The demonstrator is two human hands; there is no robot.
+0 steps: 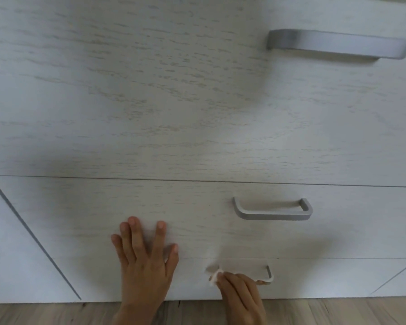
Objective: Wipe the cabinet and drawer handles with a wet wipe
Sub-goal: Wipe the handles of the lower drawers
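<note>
home | pale wood-grain drawers (103, 207) | metal handles (274, 216) | wooden floor (56, 313)

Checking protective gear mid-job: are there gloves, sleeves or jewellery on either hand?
No. The left hand and right hand are both bare, with no gloves, rings or watch. The wrists are uncovered down to the frame's edge, with no sleeve in view. The nails look short and unpainted.

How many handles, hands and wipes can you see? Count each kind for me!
Grey handles: 3 (top handle, middle handle, bottom handle)
Hands: 2 (left hand, right hand)
White wipes: 1 (wet wipe)
Total: 6
</note>
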